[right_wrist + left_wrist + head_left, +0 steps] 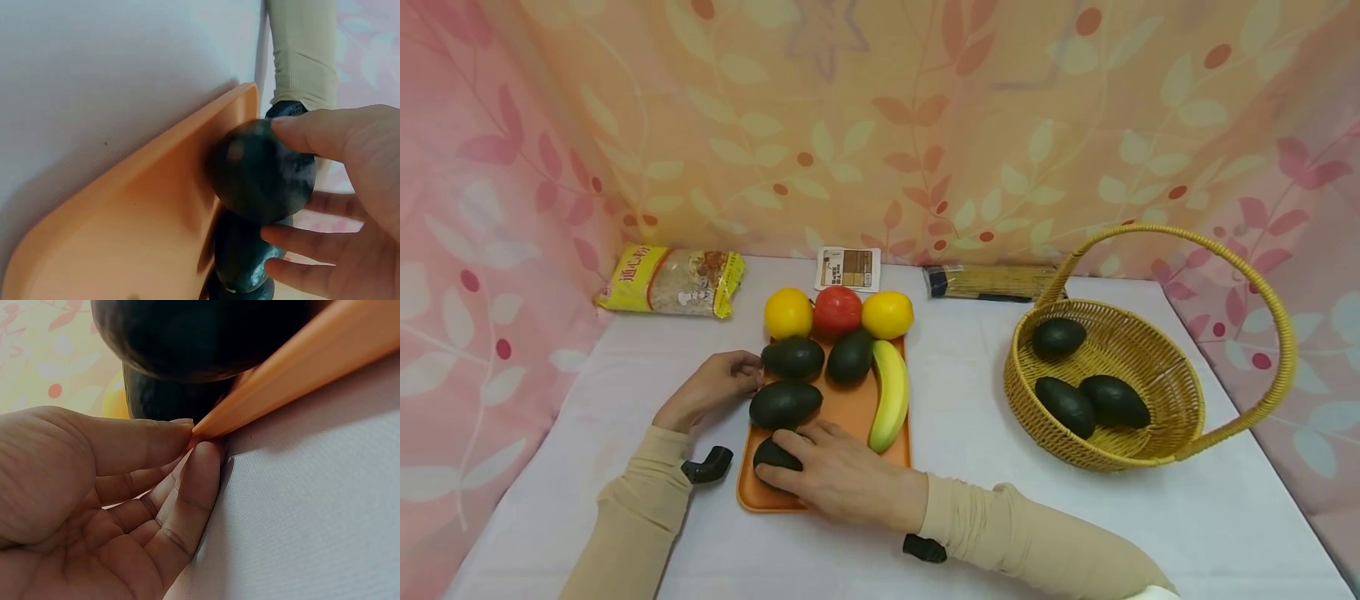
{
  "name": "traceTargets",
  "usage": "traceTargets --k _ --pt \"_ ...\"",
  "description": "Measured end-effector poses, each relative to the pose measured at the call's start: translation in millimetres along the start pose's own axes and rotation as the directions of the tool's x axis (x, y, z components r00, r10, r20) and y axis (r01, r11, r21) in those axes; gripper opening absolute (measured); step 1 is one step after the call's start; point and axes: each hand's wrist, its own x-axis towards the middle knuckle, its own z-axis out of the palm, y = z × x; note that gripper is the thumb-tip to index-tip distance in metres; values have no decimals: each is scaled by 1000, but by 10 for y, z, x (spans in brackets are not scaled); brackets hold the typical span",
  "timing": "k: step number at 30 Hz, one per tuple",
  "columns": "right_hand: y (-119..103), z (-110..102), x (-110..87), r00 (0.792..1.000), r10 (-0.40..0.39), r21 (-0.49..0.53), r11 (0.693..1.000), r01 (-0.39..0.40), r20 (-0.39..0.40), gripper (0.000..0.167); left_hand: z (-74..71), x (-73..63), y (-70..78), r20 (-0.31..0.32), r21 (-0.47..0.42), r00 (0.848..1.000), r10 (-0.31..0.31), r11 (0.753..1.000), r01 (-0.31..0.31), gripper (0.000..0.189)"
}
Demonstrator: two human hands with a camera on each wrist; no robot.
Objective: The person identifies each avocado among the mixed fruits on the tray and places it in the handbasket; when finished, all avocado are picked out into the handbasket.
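While the left hand [715,386] is pinching an orange, rectangular, plastic-looking tray [853,408] at its left side — probably steadying it | the right hand [850,479] is gripping a dark-green oval avocado [778,456] at the tray's near-left corner — perhaps guarding against rolling

A dark, shiny avocado [775,460] is at the near left corner of an orange tray [853,410]. The tray has a low rim and sits on the white table [958,392].

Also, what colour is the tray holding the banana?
Orange; the tray shows best in the right wrist view.
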Motion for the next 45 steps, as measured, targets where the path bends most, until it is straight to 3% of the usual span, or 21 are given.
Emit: traceTargets --k 6,11,18,23,27,31,34,39,42,45 --pt "-10 -12 -36 998 25 46 999 -28 57 42 6 -6 -36 6 5 999 -32 999 32 39" --pt "-33 19 -46 998 58 21 998 -59 35 27 14 -18 -47 2 3 999 -39 999 39 39" --pt "-30 28 -65 993 43 37 998 -48 114 52 30 -43 -43 -3 1 999 -40 999 40 39" --pt "-11 5 -101 991 35 70 997 -44 126 59 44 -43 -55 -3 -14 999 -34 999 34 39" --pt "76 -124 -169 992 79 150 984 -94 102 68 48 -35 -71 -5 -13 999 -32 999 32 39" --pt "262 -323 -306 982 185 206 962 -177 -22 69 49 -25 -74 -13 -6 999 -39 999 39 38" --pt "444 -480 -466 945 297 238 936 -259 -139 67 47 -22 -64 -22 -2 999 -38 999 38 36" --pt "774 -702 -855 846 479 283 866 -412 -233 67 28 -18 -32 -23 9 999 -25 1000 25 36" --pt "962 -781 -1137 769 580 280 811 -514 -268 70 13 -13 -7 -25 18 999 -20 1000 21 35" --pt "1135 -818 -1409 678 669 283 743 -606 -305 72 0 -7 4 -25 27 1000 -9 1000 10 35"
